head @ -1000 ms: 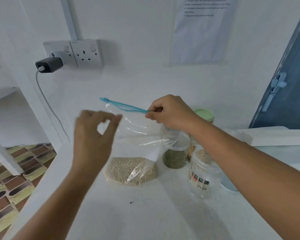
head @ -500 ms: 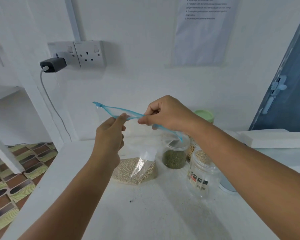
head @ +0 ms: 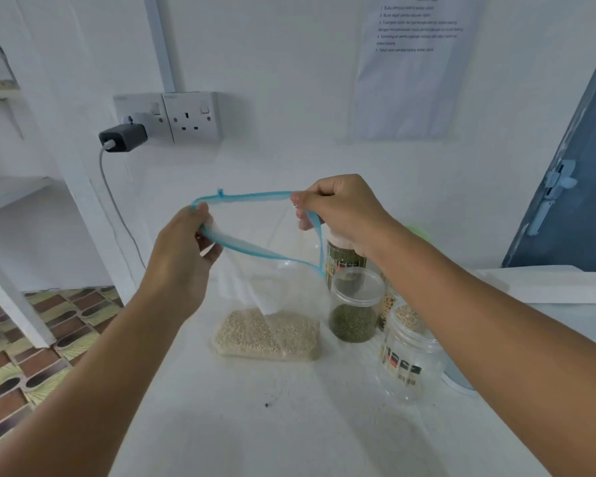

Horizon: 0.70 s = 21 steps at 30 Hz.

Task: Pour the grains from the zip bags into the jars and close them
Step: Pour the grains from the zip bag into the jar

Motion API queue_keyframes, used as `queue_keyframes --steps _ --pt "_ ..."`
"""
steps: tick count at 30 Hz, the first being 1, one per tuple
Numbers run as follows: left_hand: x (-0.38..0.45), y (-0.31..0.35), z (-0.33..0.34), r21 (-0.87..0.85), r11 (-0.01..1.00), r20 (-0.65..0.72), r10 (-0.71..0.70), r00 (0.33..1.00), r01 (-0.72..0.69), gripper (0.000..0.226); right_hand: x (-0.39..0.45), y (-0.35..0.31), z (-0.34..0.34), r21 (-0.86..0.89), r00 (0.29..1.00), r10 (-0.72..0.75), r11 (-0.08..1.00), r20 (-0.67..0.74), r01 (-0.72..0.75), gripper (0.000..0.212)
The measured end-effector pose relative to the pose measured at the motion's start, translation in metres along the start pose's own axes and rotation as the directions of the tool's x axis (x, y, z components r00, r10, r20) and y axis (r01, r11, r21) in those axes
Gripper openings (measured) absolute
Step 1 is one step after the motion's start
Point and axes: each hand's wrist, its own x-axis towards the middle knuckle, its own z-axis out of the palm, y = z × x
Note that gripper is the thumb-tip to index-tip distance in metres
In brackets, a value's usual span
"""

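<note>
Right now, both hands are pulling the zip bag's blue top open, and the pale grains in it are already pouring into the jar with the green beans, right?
Not quite. Both hands, left hand and right hand, do hold the zip bag open at its blue top, but nothing is pouring. The head view shows the pale grains lying in the bag's bottom on the counter, beside the jar of green beans.

One view only, from head height, looking forward and down across a white counter toward the wall behind it. Wide-angle, straight lines bowing near the edges. Close in: both forearms reaching from the bottom corners, left hand and right hand near mid-frame. Wall sockets upper left, a printed sheet upper right, patterned floor down at left, a blue door on the right edge.
</note>
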Motion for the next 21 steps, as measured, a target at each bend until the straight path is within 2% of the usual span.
queue_keyframes --steps 4,8,11,15,21 --pt "0.01 0.014 0.006 -0.079 0.997 0.011 0.016 1.0 -0.015 0.037 0.002 -0.008 -0.001 0.026 0.997 -0.025 0.999 -0.068 0.027 0.025" --pt "0.011 0.018 0.012 -0.087 0.996 0.054 0.026 0.998 -0.021 0.032 -0.003 -0.009 -0.009 0.06 0.999 -0.013 0.998 -0.052 0.016 0.025" --pt "0.006 0.01 0.019 -0.027 1.0 0.072 0.006 0.997 -0.004 0.026 -0.004 -0.005 -0.016 -0.007 1.0 0.019 1.0 0.024 -0.019 0.024" --pt "0.001 -0.011 0.023 0.122 0.991 0.198 0.033 0.98 -0.058 0.021 -0.005 -0.003 -0.021 -0.24 0.988 0.096 0.969 0.118 -0.065 0.02" --pt "-0.013 -0.033 0.027 0.285 0.934 0.475 0.056 0.878 -0.213 0.032 -0.012 -0.019 -0.015 -0.164 0.93 0.071 0.986 0.362 -0.011 0.023"
